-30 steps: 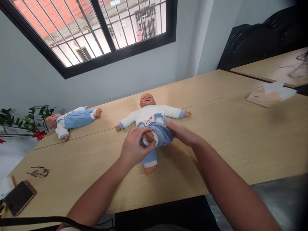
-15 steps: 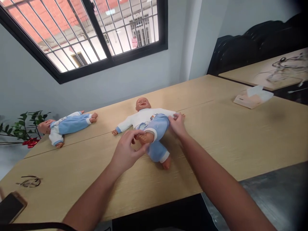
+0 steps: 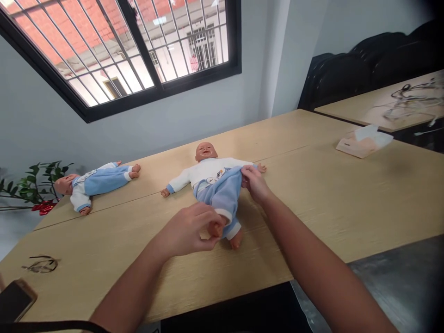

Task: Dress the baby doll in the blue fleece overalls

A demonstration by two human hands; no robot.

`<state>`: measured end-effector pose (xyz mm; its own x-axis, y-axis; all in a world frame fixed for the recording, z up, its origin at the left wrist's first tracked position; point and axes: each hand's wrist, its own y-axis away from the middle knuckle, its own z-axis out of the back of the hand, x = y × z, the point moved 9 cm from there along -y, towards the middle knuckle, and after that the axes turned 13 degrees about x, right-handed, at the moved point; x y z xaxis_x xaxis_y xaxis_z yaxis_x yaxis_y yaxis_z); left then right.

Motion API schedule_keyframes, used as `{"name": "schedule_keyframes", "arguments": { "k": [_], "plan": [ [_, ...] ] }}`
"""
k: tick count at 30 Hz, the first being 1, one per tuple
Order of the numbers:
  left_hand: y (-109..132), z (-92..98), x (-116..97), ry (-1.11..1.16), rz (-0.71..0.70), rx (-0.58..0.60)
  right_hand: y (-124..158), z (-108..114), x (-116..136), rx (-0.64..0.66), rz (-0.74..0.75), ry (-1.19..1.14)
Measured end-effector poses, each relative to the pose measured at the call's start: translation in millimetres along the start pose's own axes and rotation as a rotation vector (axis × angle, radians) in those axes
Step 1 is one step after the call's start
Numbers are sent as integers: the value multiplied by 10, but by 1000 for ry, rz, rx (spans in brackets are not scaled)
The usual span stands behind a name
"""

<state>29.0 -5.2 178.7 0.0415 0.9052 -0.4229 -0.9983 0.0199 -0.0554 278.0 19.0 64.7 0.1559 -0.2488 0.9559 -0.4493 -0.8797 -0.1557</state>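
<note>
A baby doll (image 3: 212, 178) in a white top and blue trousers lies on its back in the middle of the wooden table (image 3: 329, 199). My left hand (image 3: 189, 231) is closed round the doll's foot at the near end of its leg. My right hand (image 3: 254, 182) pinches the waist of the blue trousers at the doll's side. A second doll (image 3: 93, 182) in the same clothes lies on its side at the far left of the table.
A tissue box (image 3: 360, 141) sits at the far right. Glasses (image 3: 40, 264) and a phone (image 3: 14, 300) lie near the left front edge. A green plant (image 3: 34, 185) stands behind the left end. A second table (image 3: 381, 104) and dark chairs are at the back right.
My left hand has drawn the doll's foot toward me, straightening the bent leg. My right hand shifted from the doll's hip to the trouser waist. The camera turned a little.
</note>
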Motion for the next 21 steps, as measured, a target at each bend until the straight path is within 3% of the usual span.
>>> {"name": "schedule_keyframes", "arguments": {
  "k": [3,7,13,15,18,21],
  "plan": [
    [-16,-87,-49,-17,-35,81,5,19,93,21,18,30],
    [-62,-190,-106,-20,-70,111,16,-122,111,176,-21,199],
    [-154,-340,-173,-15,-141,111,-67,49,116,-240,75,415],
    [-181,-364,-131,-40,-109,45,-11,12,204,-284,109,497],
    [-189,-393,-53,-47,-36,-143,322,-56,426,-305,145,603],
    [-177,-529,-61,-17,-25,-311,834,-204,374,-105,18,484]
  ]
}}
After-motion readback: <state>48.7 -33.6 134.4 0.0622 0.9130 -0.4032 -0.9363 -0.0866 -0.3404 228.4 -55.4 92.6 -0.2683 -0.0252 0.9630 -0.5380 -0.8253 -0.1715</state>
